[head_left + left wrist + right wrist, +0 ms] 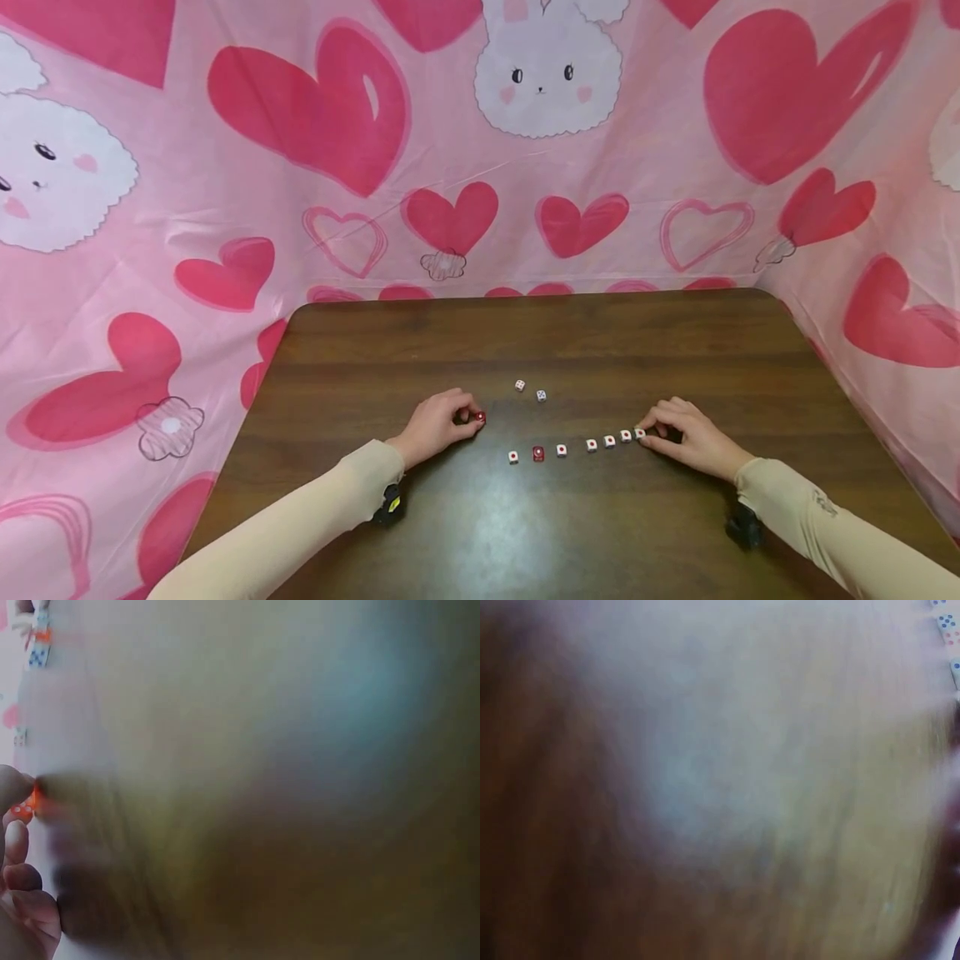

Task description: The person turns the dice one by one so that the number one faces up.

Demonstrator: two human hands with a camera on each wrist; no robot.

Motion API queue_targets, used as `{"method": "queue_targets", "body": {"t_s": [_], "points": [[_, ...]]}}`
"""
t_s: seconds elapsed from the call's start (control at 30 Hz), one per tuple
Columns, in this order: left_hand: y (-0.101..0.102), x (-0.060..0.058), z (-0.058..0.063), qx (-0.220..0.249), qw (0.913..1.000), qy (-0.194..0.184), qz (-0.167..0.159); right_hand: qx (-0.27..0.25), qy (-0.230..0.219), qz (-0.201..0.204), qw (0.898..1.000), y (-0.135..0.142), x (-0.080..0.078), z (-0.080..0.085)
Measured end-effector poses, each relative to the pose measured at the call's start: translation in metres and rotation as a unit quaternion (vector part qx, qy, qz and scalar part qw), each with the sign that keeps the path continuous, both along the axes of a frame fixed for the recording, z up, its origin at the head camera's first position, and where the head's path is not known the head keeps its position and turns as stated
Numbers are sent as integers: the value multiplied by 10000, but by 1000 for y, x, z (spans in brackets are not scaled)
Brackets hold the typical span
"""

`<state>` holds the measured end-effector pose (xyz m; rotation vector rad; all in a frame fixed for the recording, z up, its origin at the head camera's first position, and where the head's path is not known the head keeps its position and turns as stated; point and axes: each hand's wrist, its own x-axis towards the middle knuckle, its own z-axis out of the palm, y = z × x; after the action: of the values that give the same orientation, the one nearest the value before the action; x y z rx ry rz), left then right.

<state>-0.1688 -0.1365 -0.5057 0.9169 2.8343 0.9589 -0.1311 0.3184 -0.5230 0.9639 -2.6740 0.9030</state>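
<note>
My left hand [441, 427] pinches a red die [481, 417] between thumb and fingertips, close over the table; that die shows as an orange-red block [24, 805] in the left wrist view. Over on the right, my right hand [693, 437] pinches a white die [640, 434] at the right end of a row. The row runs leftward through several white dice, such as one with a red dot on top [591, 445], to a red die [537, 453] and a white die [513, 457] at its left end. Gaps in the row widen toward the left.
Two loose white dice, one nearer the left hand [520, 385] and one beside it [542, 395], lie behind the row. All rest on a dark wooden table [480, 342]. A pink heart-patterned cloth [517, 167] hangs along its back and sides.
</note>
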Motion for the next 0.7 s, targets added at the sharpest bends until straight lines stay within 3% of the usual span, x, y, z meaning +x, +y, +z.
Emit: {"method": "queue_targets", "body": {"t_s": [0.3,0.7], "points": [[-2,27,-2,-109,9998,63,-165,14,-1,-17,10000,0,-2,-1],[3,47,-4,-170,9997,-82,-166,89,20,-55,9999,-1,-1,0]]}}
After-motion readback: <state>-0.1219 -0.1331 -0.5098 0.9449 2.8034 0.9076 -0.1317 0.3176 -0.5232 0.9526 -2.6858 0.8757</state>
